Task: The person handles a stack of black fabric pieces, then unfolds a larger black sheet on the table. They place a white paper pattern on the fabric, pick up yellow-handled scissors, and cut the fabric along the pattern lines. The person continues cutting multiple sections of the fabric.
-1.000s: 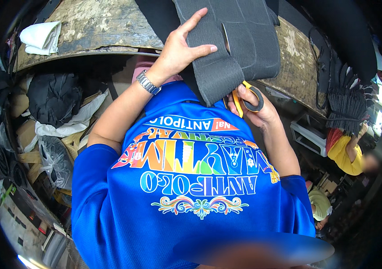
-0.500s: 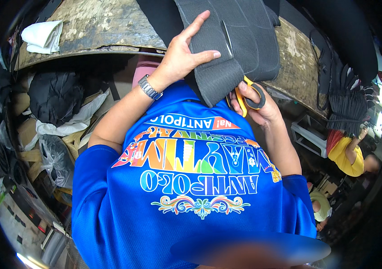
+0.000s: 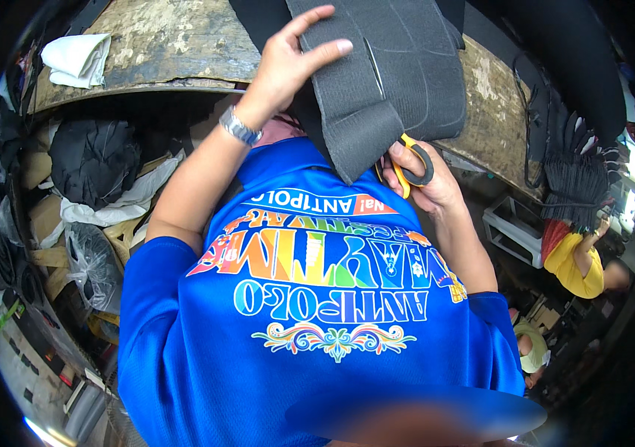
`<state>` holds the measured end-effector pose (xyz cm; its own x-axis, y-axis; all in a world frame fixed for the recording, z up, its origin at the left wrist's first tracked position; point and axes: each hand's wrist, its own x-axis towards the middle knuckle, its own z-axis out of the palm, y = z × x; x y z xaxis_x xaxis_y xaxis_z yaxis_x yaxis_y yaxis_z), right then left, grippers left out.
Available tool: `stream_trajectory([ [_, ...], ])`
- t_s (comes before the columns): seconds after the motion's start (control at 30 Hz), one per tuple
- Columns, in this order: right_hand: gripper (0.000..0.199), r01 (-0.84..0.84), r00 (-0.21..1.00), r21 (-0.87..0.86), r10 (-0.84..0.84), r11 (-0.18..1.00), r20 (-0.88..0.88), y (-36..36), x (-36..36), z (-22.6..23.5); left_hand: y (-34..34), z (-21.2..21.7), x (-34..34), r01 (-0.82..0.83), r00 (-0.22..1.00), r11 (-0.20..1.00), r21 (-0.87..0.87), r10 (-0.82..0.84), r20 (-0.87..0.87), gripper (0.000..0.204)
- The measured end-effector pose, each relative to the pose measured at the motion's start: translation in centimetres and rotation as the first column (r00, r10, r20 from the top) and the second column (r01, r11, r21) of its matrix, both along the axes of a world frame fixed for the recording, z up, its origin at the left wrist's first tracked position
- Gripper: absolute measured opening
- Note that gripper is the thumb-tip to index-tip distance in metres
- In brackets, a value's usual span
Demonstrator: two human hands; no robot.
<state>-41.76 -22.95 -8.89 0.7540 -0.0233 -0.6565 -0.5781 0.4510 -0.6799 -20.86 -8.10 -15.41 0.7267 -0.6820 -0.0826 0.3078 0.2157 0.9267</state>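
Left hand at top centre, fingers spread flat on dark grey padded sheet over worn bench; right hand at centre right, closed through yellow-handled scissors, blades hidden under sheet edge; judgement: keep sheet taut, follow stitched line, short snips, spread fingers clear of cut; white cloth upper left

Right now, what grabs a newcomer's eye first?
The bright blue shirt with rainbow lettering fills the lower centre. Above it, the left hand lies spread on a dark grey fabric piece hanging over the worn workbench, while the right hand has yellow-handled scissors in its grip, cutting into the fabric.
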Motion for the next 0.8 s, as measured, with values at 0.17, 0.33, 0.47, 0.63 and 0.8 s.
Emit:
stream_trajectory([
  [0.17,0.042,-0.076,0.997,-0.034,0.077,0.996,0.008,-0.9,0.1,0.3,-0.2,1.3,1.4,-0.001,0.952,0.994,0.107,-0.032,0.305,0.082],
  [0.33,0.039,-0.122,0.99,0.018,0.12,0.992,0.072,-1.7,0.0,0.0,0.4,1.7,-0.2,0.019,0.957,0.996,0.083,-0.042,0.288,0.091],
  [0.47,0.038,-0.109,0.991,0.046,0.106,0.993,0.079,-1.7,0.0,0.0,0.1,1.2,-0.8,-0.058,0.848,0.998,0.023,0.037,0.529,0.084],
  [0.63,0.046,-0.082,0.991,0.014,0.08,0.997,0.107,-1.6,0.1,-0.6,0.8,1.3,-1.0,0.007,0.91,0.992,0.126,-0.059,0.409,0.094],
  [0.8,0.035,-0.072,0.995,0.049,0.068,0.996,0.066,-1.5,-0.3,-1.2,1.1,1.2,-1.0,-0.009,0.924,0.994,0.112,-0.034,0.382,0.093],
])
